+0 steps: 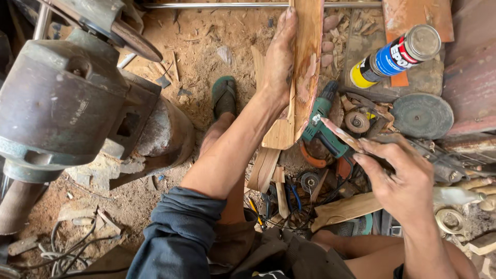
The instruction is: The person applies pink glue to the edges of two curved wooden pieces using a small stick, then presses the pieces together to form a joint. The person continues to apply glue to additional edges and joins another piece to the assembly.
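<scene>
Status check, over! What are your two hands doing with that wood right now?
Left hand flat along the long wooden piece, holding it up. Right hand pinches a small stick near its lower end. Green power tool underneath.

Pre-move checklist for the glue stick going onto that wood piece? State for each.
1. Left hand grips the wood piece along its edge: ok.
2. Right hand pinches the thin stick, tip pointing at the wood: ok.
3. Stick tip touching the wood: cannot tell.
4. Stick loaded with glue: cannot tell.
5. Can lies on its side behind the work, whether sealed: cannot tell.
6. Clear space under the wood: not ok, green drill and scraps lie right below.
</scene>
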Demonstrator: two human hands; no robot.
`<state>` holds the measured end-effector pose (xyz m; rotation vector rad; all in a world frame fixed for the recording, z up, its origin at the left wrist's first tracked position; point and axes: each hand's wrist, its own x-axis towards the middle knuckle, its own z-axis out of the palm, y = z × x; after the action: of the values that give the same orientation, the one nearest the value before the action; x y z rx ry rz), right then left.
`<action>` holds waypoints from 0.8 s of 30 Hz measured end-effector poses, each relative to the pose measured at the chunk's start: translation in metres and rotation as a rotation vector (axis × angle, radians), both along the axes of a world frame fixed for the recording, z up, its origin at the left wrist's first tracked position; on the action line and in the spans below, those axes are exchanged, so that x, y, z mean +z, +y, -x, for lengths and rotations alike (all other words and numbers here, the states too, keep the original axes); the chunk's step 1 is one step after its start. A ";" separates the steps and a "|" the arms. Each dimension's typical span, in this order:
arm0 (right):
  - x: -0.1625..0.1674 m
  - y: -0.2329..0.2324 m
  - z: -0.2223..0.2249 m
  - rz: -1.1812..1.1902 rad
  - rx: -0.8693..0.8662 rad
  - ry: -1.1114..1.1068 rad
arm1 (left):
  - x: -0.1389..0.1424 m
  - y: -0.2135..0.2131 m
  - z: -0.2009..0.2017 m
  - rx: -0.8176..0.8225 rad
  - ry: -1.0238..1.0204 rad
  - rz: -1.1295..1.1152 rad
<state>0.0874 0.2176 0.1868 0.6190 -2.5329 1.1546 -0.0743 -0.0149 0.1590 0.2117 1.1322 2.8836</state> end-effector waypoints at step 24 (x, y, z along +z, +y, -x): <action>-0.019 0.008 0.006 0.221 -0.033 -0.206 | -0.014 0.016 -0.007 -0.147 0.053 -0.070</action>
<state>0.0813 0.2261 0.1681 0.4215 -2.5175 1.5297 -0.0675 0.0006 0.1448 0.3600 0.9795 2.8046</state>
